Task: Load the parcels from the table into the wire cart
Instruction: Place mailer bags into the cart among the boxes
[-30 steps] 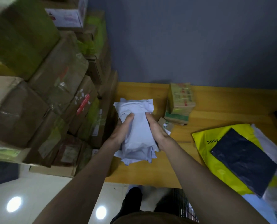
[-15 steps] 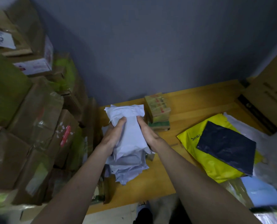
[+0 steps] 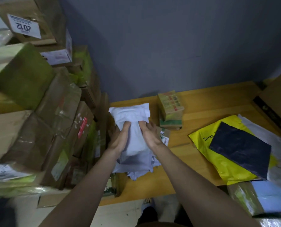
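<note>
Both hands, left hand [image 3: 118, 138] and right hand [image 3: 150, 134], still clasp the bundle of white parcels [image 3: 134, 141] from either side, thumbs now closer together on top, holding it above the wooden table [image 3: 202, 105] at its left end. Beyond it sit the small stacked boxes [image 3: 171, 108], now further right of the bundle than before; the yellow mailer [image 3: 218, 154] lies unmoved.
</note>
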